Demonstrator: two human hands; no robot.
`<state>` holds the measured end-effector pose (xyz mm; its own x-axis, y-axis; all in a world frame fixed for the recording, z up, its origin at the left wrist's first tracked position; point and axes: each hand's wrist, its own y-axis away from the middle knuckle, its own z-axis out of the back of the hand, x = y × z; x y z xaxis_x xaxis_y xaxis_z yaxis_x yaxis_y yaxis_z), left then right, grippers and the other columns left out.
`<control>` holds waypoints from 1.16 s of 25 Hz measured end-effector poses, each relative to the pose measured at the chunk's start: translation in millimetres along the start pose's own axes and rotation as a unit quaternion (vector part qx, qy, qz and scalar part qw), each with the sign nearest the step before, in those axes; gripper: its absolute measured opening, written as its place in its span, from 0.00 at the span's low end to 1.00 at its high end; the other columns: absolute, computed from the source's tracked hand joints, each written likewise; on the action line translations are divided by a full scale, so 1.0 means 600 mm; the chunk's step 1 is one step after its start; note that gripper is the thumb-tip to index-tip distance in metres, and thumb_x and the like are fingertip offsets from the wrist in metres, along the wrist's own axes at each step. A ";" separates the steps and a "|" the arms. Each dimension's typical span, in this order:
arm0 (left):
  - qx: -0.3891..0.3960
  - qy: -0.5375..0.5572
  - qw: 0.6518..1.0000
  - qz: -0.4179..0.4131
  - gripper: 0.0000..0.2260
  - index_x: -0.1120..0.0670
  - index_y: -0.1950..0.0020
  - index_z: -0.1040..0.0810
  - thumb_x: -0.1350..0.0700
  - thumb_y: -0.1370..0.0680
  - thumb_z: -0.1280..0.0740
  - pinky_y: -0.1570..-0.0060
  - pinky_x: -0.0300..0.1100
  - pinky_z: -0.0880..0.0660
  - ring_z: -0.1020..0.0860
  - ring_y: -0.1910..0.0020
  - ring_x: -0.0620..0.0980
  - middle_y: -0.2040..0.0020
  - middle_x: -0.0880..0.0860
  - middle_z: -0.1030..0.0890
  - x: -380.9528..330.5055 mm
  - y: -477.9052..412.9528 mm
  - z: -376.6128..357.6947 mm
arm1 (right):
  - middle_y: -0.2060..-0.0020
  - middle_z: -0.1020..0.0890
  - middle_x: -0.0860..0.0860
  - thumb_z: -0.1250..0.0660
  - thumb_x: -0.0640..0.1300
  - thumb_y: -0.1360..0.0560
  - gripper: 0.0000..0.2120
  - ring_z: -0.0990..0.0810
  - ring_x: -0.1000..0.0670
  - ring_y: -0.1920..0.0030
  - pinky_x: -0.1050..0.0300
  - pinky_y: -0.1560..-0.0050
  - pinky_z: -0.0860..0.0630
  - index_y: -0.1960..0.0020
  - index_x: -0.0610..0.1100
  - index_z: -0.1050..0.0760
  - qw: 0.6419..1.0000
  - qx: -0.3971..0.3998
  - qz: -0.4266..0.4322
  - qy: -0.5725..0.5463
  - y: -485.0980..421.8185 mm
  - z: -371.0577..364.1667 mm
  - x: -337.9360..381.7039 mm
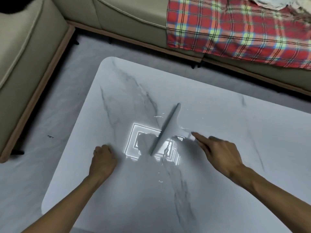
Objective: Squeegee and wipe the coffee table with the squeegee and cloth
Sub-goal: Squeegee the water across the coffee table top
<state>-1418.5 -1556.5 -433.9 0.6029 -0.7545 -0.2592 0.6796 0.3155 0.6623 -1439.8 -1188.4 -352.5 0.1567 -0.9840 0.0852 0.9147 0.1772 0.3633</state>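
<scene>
A grey squeegee (168,127) lies with its long blade slanted across the middle of the white marble coffee table (218,165). My right hand (220,152) grips its handle, index finger stretched along it toward the blade. Streaks and small pools of water (165,148) glint around the blade, beside a bright lamp reflection. My left hand (103,159) rests as a fist on the table near its left edge, with nothing seen in it. No cloth is visible on the table.
A beige sofa (127,19) runs along the far side and a second section (21,64) stands at the left. A red plaid blanket (235,27) drapes over the sofa at the right. Grey carpet (55,115) surrounds the table.
</scene>
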 end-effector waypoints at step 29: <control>0.173 -0.016 0.985 -0.010 0.21 0.65 0.29 0.41 0.61 0.21 0.43 0.25 0.52 0.51 0.59 0.24 0.67 0.25 0.73 0.58 -0.122 -0.085 -0.012 | 0.44 0.20 0.38 0.51 0.52 0.17 0.20 0.24 0.33 0.48 0.44 0.49 0.25 0.26 0.57 0.40 0.980 0.010 -0.126 -0.155 -0.265 0.052 0.006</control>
<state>-1494.1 -1513.1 -453.8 0.5734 -0.7780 -0.2568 0.5056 0.0894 0.8581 -1596.1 -1219.7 -380.7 -0.1963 -0.9437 0.2664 0.9018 -0.0670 0.4269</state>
